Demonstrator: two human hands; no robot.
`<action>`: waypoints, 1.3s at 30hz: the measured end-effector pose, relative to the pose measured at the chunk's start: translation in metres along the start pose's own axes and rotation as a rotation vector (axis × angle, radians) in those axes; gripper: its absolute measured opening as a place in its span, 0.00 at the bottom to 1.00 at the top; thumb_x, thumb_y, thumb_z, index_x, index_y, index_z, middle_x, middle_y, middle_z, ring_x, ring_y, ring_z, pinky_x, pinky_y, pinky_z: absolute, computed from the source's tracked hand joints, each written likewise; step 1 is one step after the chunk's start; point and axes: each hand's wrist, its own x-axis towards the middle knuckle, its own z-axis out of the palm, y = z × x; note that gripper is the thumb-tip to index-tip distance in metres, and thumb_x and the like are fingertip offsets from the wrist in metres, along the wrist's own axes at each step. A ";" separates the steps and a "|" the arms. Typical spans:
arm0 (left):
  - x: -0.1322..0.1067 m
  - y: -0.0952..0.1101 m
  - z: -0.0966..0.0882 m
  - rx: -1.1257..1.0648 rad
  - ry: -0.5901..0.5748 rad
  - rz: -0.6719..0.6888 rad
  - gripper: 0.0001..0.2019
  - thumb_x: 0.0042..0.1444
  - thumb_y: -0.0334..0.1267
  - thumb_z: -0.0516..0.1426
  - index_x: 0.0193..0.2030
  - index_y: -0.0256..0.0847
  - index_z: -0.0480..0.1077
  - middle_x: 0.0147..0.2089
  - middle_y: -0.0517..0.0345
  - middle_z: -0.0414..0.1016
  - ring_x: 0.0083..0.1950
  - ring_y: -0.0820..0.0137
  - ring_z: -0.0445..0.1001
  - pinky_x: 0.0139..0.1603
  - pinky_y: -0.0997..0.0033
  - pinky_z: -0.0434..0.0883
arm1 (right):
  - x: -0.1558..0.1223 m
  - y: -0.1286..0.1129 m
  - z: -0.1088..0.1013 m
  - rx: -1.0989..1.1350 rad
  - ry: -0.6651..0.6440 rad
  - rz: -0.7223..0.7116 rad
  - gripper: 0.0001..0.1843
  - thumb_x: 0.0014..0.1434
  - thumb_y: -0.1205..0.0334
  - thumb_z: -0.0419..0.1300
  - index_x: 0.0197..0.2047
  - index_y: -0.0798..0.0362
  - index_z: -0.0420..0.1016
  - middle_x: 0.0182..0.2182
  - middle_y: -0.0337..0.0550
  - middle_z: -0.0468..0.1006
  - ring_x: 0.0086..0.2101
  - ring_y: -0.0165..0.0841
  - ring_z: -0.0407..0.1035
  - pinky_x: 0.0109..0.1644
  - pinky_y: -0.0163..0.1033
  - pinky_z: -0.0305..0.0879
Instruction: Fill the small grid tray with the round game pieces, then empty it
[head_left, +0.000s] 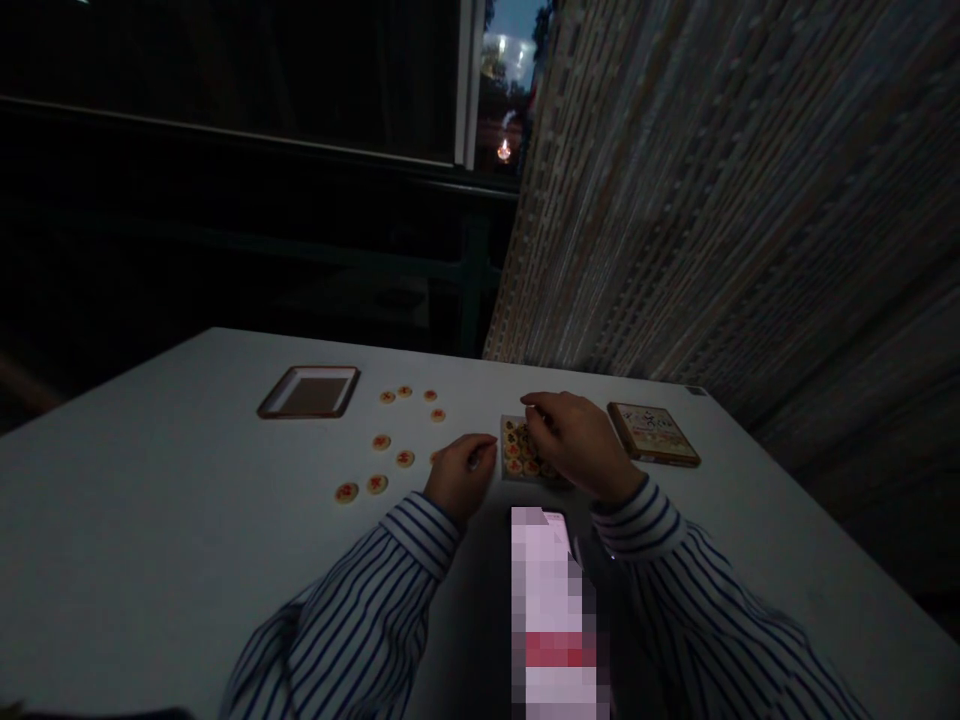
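Note:
A small tray (514, 448) filled with round wooden game discs lies on the white table (150, 520) in dim light. My right hand (574, 440) rests over the tray's right part, fingers curled down onto the discs. My left hand (461, 472) sits just left of the tray, fingers curled in a pinch, and what it holds is hidden. Several loose discs (382, 441) with red marks lie scattered to the left of my hands. Both arms wear striped sleeves.
An empty brown-rimmed box half (309, 391) sits at the back left of the table. A printed box lid (654, 432) lies right of the tray. A blurred-out object (555, 610) stands close to me. A woven blind (712, 200) hangs on the right.

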 end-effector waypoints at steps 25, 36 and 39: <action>0.003 0.010 -0.032 0.326 -0.091 0.091 0.09 0.53 0.34 0.52 0.39 0.38 0.71 0.39 0.53 0.76 0.42 0.67 0.72 0.46 0.66 0.68 | -0.006 0.002 0.072 -0.007 0.093 -0.058 0.18 0.59 0.64 0.47 0.50 0.57 0.68 0.36 0.46 0.77 0.37 0.37 0.70 0.43 0.40 0.59; 0.004 -0.018 -0.063 0.639 -0.183 0.142 0.18 0.46 0.41 0.58 0.45 0.40 0.69 0.43 0.49 0.74 0.47 0.59 0.69 0.49 0.57 0.65 | -0.004 0.004 0.075 0.052 0.077 -0.076 0.17 0.57 0.66 0.48 0.46 0.57 0.71 0.40 0.47 0.77 0.39 0.36 0.70 0.45 0.41 0.59; 0.002 -0.016 -0.065 0.694 -0.205 0.102 0.19 0.45 0.40 0.58 0.46 0.41 0.69 0.43 0.50 0.74 0.47 0.58 0.69 0.49 0.57 0.63 | -0.005 0.004 0.076 0.044 0.073 -0.080 0.16 0.57 0.65 0.48 0.46 0.56 0.71 0.40 0.47 0.77 0.39 0.36 0.70 0.46 0.41 0.59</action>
